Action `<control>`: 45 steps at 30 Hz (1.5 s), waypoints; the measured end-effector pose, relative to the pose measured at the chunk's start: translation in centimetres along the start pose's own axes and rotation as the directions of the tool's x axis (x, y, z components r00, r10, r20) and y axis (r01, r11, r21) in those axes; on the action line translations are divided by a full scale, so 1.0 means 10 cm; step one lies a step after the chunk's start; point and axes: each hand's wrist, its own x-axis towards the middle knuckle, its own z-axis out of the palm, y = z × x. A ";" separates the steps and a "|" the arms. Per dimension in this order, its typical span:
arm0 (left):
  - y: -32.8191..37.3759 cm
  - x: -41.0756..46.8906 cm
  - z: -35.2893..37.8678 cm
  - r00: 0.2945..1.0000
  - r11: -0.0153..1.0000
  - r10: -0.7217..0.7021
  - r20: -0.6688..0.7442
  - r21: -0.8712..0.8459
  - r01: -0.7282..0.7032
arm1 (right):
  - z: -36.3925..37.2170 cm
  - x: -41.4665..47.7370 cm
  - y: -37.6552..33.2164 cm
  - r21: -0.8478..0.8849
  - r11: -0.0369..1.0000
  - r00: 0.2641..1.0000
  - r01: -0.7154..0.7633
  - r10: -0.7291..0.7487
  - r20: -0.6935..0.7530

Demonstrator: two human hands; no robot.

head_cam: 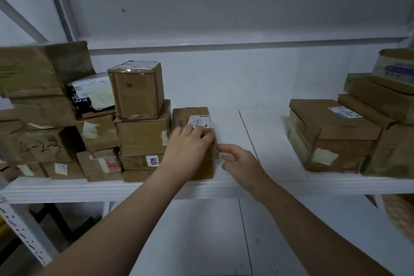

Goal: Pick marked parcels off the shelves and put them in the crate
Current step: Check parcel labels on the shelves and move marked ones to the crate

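Left hand lies palm-down on top of the parcel, fingers bent across its top toward the 3 o'clock edge. Thumb is hidden, so we cannot tell whether it grips or only rests there. Right hand is wide, fingers spread and holding nothing, at the parcel's 4 o'clock, with one fingertip at or just beside the near right corner; we can't confirm contact.

Parcel is a small brown carton near frame centre with a white label on top, partly under the left fingers. It sits on a flatter box on the white shelf. A stack of cartons is hard against its 9 o'clock side, and one low box there carries a sticker reading 1206. We see more cartons at 3 o'clock, well apart from the parcel.
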 end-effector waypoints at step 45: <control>2.33 1.27 0.32 0.918 0.951 0.098 -0.384 -0.236 -0.201 | -2.58 -0.79 0.75 -0.041 0.999 0.899 -0.014 -0.005 -0.438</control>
